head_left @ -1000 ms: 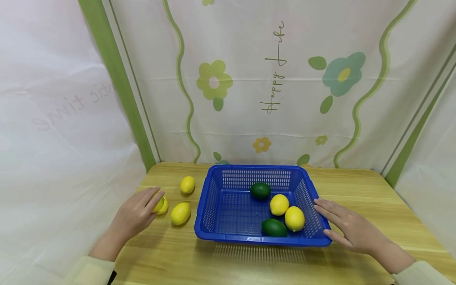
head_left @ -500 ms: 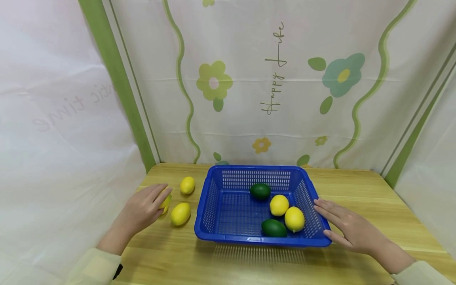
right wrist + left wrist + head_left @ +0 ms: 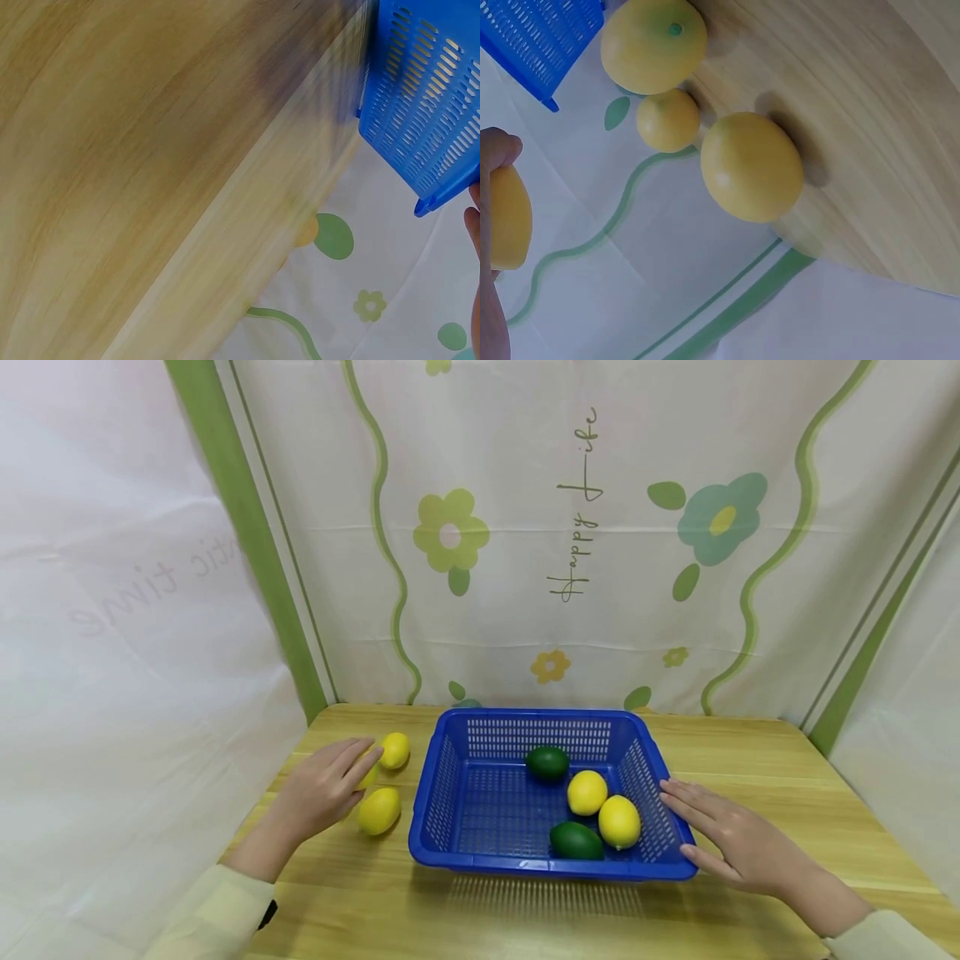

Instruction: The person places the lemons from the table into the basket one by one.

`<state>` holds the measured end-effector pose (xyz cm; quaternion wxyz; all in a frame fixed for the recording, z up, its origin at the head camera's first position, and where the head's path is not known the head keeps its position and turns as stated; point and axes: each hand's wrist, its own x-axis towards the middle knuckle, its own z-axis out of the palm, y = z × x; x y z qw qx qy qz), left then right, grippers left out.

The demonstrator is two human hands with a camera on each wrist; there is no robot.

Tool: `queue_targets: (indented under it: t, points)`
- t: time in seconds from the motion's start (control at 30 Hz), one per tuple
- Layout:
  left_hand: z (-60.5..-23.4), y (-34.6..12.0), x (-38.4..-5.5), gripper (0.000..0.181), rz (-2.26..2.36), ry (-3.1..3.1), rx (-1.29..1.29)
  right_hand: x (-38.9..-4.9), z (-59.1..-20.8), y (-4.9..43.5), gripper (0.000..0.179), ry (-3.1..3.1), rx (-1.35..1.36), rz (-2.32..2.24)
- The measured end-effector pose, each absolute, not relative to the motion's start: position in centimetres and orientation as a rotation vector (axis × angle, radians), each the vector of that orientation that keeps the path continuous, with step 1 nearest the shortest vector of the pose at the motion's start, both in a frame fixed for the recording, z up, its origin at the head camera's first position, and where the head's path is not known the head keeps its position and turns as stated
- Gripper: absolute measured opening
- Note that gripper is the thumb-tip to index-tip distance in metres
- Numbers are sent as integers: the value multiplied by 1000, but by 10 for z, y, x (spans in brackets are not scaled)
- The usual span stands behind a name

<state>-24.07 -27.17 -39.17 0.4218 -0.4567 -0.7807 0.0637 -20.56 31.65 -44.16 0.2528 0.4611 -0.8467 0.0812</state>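
My left hand grips a lemon, mostly covered by the fingers in the head view; its yellow side shows at the edge of the left wrist view. Close by on the table lie a lemon in front and a smaller-looking lemon behind. A third loose lemon shows in the left wrist view, hidden by the hand in the head view. My right hand, fingers straight, rests on the right rim of a blue plastic basket.
Inside the basket's right half lie two lemons and two dark green, avocado-like fruits. The wooden table ends at a printed curtain at the back; a pale curtain hangs at the left.
My left hand has lifted its lemon and carried it to the right, towards the basket. The right hand and the basket have stayed in place.
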Motion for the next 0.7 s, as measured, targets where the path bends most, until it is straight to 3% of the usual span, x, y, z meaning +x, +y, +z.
queue_targets:
  t: [0.43, 0.7]
  points:
    - [-385, -254, -248, 61, 170, -1987, -1201, -204, -439, 315, 55, -2312, 1258, 228]
    - [-383, -243, -252, 62, 194, -1963, -1194, -205, -438, 315, 56, -2297, 1269, 223]
